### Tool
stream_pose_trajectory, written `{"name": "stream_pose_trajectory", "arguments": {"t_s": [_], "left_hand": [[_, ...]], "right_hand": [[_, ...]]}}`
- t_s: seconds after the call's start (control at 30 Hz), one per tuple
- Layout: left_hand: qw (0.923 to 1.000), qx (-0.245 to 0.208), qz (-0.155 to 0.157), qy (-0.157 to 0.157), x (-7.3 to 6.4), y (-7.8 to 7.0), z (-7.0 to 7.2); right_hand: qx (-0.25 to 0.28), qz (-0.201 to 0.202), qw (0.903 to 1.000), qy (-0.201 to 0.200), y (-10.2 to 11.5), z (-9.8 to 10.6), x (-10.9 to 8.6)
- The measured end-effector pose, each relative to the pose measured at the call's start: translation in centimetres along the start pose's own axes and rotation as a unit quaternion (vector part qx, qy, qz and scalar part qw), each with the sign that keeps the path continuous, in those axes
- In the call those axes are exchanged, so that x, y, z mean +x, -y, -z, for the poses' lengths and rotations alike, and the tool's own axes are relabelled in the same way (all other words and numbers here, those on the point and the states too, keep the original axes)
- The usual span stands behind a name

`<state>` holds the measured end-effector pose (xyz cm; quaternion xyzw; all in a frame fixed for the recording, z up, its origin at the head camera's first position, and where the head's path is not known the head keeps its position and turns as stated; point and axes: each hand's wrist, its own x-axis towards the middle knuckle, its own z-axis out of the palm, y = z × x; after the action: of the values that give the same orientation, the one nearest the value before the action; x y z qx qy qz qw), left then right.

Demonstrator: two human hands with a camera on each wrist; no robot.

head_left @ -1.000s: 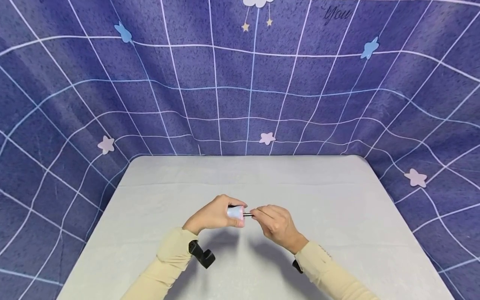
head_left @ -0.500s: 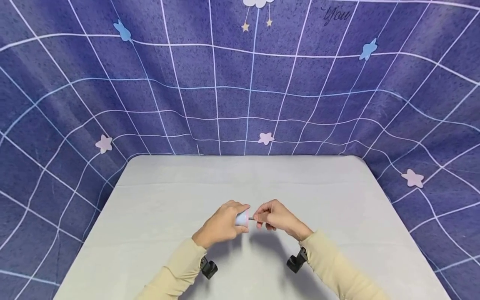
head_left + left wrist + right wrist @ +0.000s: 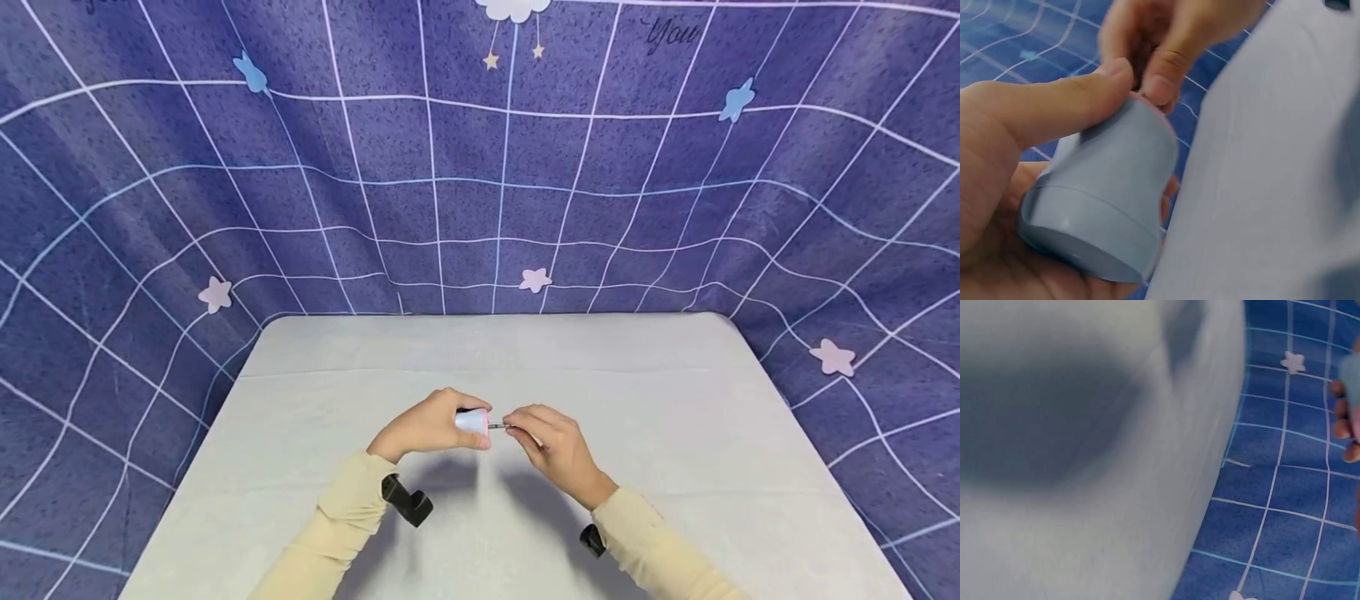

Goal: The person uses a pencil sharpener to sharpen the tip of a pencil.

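"What's nearest you?"

"My pale yellow left sleeve (image 3: 337, 512) and right sleeve (image 3: 652, 542), with black cameras (image 3: 408, 502) at the wrists. Just past them are my hands, raised over the table (image 3: 480, 350), their shadows on its white top."

"How is your left hand (image 3: 420, 427)?"

"Curled round a pale blue piece (image 3: 468, 421), my thumb along one side, the other fingers wrapping the opposite side. The broad base sits towards my palm, and the pink-rimmed end faces my other hand, level with my fingertips."

"And your right hand (image 3: 558, 454)?"

"Thumb and forefinger nearly meet, pinching a thin metal rod (image 3: 497, 426) that sticks out of the pink end. A short bare length shows between the rim and my right fingertips, so those are just beside the blue piece, apart from it. How much rod my fingers cover, I can't tell."

"Farther off?"

"The table's far edge, then a purple-blue curtain (image 3: 468, 212) with pale grid lines, a pink star (image 3: 535, 279) low on it and a white cloud (image 3: 513, 8) at the top."
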<state>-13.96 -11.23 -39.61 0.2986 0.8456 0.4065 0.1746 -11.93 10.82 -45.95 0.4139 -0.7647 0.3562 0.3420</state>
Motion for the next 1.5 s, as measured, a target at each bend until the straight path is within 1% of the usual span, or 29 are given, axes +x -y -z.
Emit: {"name": "stream_pose_trajectory", "arguments": {"t_s": [0.07,0.13,0.23,0.27,0.33,0.37,0.4,0.43,0.47,0.5,0.53,0.57,0.6,0.63,0.67,0.7,0.73,0.77,0.8,0.87,0.97,1.07,1.1,1.13,1.2,1.27,1.33,1.4,1.5], "left_hand": [[0.998,-0.057,-0.001,0.027,0.0,0.1,0.1],[0.9926,-0.109,-0.001,0.053,-0.1,0.2,0.2],[0.9867,-0.148,0.005,0.067,-0.2,0.1,0.2],[0.9878,-0.143,0.008,0.062,-0.2,0.1,0.1],[0.9935,-0.106,0.015,0.039,-0.3,-0.1,-0.2],[0.9963,-0.08,0.02,0.022,-0.3,-0.2,-0.4],[0.9986,-0.046,0.024,0.005,-0.3,-0.3,-0.7],[0.9996,-0.008,0.026,-0.011,-0.3,-0.6,-1.1],[0.9989,0.028,0.026,-0.025,-0.4,-0.7,-1.5],[0.9972,0.06,0.026,-0.037,-0.4,-1.0,-1.9],[0.995,0.086,0.02,-0.048,-0.5,-1.1,-2.4],[0.9922,0.111,0.01,-0.056,-0.5,-1.3,-2.8],[0.9892,0.133,-0.001,-0.062,-0.6,-1.3,-3.3],[0.9867,0.147,-0.012,-0.068,-0.6,-1.4,-3.6],[0.9847,0.156,-0.021,-0.075,-0.6,-1.4,-3.9],[0.9823,0.166,-0.028,-0.083,-0.6,-1.3,-4.2],[0.9804,0.172,-0.032,-0.09,-0.6,-1.3,-4.3],[0.9795,0.175,-0.032,-0.094,-0.6,-1.2,-4.4],[0.9796,0.173,-0.03,-0.098,-0.5,-1.1,-4.3],[0.9808,0.165,-0.023,-0.102,-0.5,-1.0,-4.1],[0.985,0.144,-0.012,-0.095,-0.4,-1.0,-3.5],[0.9882,0.123,-0.002,-0.091,-0.3,-0.8,-2.8],[0.9895,0.114,0.0,-0.089,-0.3,-0.7,-2.5],[0.9909,0.105,0.004,-0.084,-0.3,-0.7,-2.3],[0.9937,0.089,0.008,-0.069,-0.3,-0.5,-1.8],[0.9962,0.072,0.008,-0.047,-0.3,-0.5,-1.2],[0.9985,0.048,0.006,-0.024,-0.4,-0.5,-0.7],[0.9999,0.017,0.0,0.002,-0.4,-0.4,-0.2],[0.9989,-0.032,-0.008,0.034,-0.5,-0.4,0.3]], "right_hand": [[-0.042,0.065,0.9966,-0.026,-0.1,-0.1,0.0],[-0.079,0.123,0.9882,-0.047,-0.1,-0.1,0.2],[-0.109,0.168,0.9781,-0.059,0.0,0.0,0.4],[-0.11,0.162,0.9793,-0.051,0.1,0.0,0.4],[-0.085,0.116,0.9895,-0.013,0.5,0.0,0.3],[-0.053,0.07,0.9959,0.018,0.7,0.1,0.3],[-0.004,0.007,0.9981,0.061,0.9,0.3,0.4],[0.059,-0.068,0.9899,0.109,1.1,0.5,0.5],[0.136,-0.156,0.966,0.155,1.2,0.7,0.7],[0.211,-0.25,0.9254,0.191,1.2,1.0,0.9],[0.273,-0.34,0.874,0.215,1.1,1.3,1.2],[0.319,-0.42,0.818,0.23,1.0,1.7,1.4],[0.349,-0.48,0.767,0.243,0.9,2.0,1.7],[0.367,-0.519,0.7292,0.253,0.7,2.3,1.9],[0.374,-0.544,0.7053,0.259,0.5,2.5,2.0],[0.371,-0.552,0.698,0.265,0.3,2.6,2.1],[0.363,-0.55,0.702,0.27,0.2,2.7,2.1],[0.351,-0.541,0.7139,0.272,0.1,2.6,2.1],[0.338,-0.528,0.7302,0.271,0.1,2.5,2.1],[0.309,-0.498,0.7691,0.255,0.2,2.3,2.0],[0.265,-0.431,0.8361,0.211,0.4,1.9,1.8],[0.208,-0.331,0.9061,0.16,0.6,1.6,1.3],[0.186,-0.294,0.9267,0.142,0.6,1.5,1.1],[0.164,-0.255,0.9447,0.124,0.6,1.4,0.9],[0.123,-0.18,0.9719,0.089,0.6,1.2,0.6],[0.087,-0.108,0.9887,0.057,0.5,1.0,0.3],[0.04,-0.037,0.998,0.032,0.4,0.8,0.1],[-0.011,0.038,0.9992,0.006,0.3,0.7,0.1],[-0.078,0.133,0.9874,-0.036,0.2,0.6,0.3]]}}
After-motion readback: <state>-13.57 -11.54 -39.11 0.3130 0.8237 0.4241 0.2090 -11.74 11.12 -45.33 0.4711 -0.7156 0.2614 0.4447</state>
